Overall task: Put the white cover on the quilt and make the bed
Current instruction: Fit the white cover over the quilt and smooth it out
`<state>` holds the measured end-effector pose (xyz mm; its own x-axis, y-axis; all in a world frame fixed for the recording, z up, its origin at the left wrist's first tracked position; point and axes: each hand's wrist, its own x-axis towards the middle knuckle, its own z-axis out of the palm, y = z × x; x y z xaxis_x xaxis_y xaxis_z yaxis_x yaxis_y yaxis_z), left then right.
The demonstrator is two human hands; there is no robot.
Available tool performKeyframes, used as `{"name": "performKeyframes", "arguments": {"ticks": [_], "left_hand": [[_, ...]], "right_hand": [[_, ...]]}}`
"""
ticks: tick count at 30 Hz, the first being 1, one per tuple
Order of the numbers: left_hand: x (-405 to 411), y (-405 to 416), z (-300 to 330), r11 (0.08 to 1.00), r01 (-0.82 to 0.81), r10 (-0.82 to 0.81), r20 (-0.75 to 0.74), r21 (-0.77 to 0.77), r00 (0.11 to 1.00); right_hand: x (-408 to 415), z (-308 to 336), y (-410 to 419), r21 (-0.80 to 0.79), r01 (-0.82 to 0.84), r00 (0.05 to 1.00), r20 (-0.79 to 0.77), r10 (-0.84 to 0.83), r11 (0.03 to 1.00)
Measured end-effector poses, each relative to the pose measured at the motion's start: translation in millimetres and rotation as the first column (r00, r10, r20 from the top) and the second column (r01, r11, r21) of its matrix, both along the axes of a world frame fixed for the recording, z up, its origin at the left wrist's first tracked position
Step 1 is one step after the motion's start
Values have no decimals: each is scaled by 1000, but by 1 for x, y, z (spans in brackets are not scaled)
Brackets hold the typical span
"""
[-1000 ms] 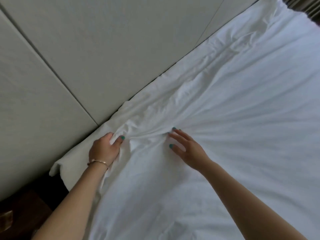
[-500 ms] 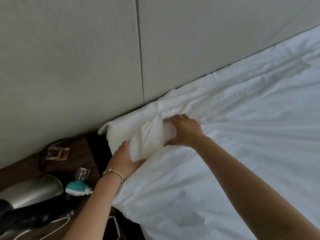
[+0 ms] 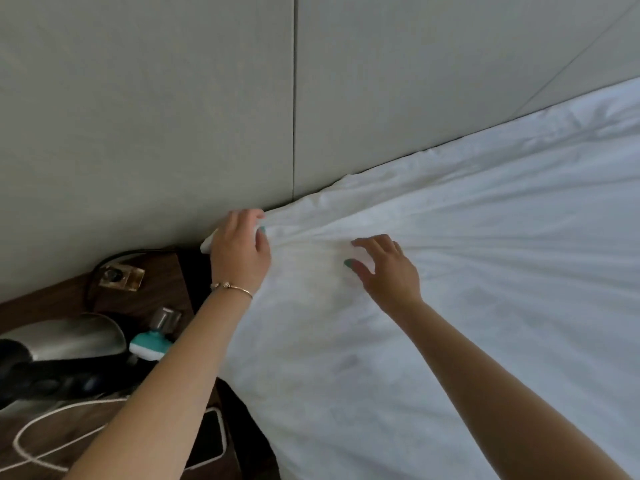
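Cover (image 3: 450, 271) corner under left fingers (image 3: 247, 216)

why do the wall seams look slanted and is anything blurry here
Head view: wide-angle lens and tilted head slant the wall seams; soft overall, both hands slightly smeared, left hand at the cover corner; even daylight, cover bright but not blown out; nightstand clutter dim.
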<state>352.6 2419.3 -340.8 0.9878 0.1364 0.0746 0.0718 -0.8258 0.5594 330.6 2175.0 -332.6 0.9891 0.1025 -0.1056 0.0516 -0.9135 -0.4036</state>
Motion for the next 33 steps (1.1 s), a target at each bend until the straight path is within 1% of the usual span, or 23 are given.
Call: {"name": "performKeyframes", "arguments": {"ticks": [1,2,3,4,5,6,7,9,10,11,13,15,18,20,22,23,25,26,28,29,31,32,33], "left_hand": [[-8,-12,3,993,99,-95,53,-70,994],[-15,-22,4,980,172,-177,-39,-100,983],[-19,-28,-2,972,224,-236,-252,-74,939],[-19,-28,-15,959,281,-233,-473,32,850],[-19,-27,-27,945,310,-182,-617,107,766],[-20,-26,-38,947,286,-125,-651,147,749],[-22,-28,-46,966,200,-65,-594,164,802],[-29,-37,-55,979,-10,83,-356,203,931],[-29,-40,-59,972,-66,129,-277,226,952],[-29,-41,-60,964,-89,155,-258,249,953],[-29,-40,-57,949,-98,198,-325,299,925],[-27,-38,-49,940,-89,214,-367,328,906],[-37,-38,-46,952,16,78,-294,305,953],[-35,-32,-35,969,47,38,-333,244,942],[-22,-22,-19,986,38,42,-463,161,886],[-14,-16,-11,993,20,37,-471,117,881],[-3,-2,12,999,6,15,-423,47,906],[3,10,22,999,2,14,-355,43,935],[14,33,35,997,-27,43,-237,71,971],[22,43,35,995,-49,67,-226,87,972],[40,57,12,990,-59,100,-338,131,936],[47,57,-9,985,-50,116,-412,167,904],[50,56,-32,976,-46,140,-452,213,881]], "right_hand": [[10,-3,-3,10,41,996,-75,-40,999],[21,-7,-7,-56,17,995,-98,-22,998],[32,-12,-11,-160,-53,994,-104,36,986],[43,-17,-15,-266,-137,985,-140,102,954],[54,-20,-20,-340,-191,970,-211,124,921],[63,-23,-26,-371,-207,954,-283,102,905],[70,-26,-31,-375,-192,940,-335,61,907],[84,-32,-43,-373,-181,924,-380,28,910],[88,-34,-47,-383,-210,924,-378,55,900],[89,-37,-51,-390,-242,929,-357,96,889],[85,-44,-51,-394,-251,953,-261,154,884],[76,-52,-49,-396,-195,979,-132,155,897],[62,-60,-57,-306,-132,965,177,192,943],[54,-56,-61,-215,-106,947,277,165,971],[60,-36,-55,-135,-50,964,254,84,990],[68,-21,-47,-122,14,977,215,12,992],[90,15,-25,-99,119,988,109,-108,988],[102,31,-14,-76,132,988,94,-124,988],[123,51,6,-37,96,978,187,-88,995],[130,49,13,-28,75,962,266,-65,997],[145,24,26,-92,26,938,347,8,995],[152,3,30,-179,-13,959,276,62,984],[156,-20,34,-286,-78,987,115,115,955]]}}
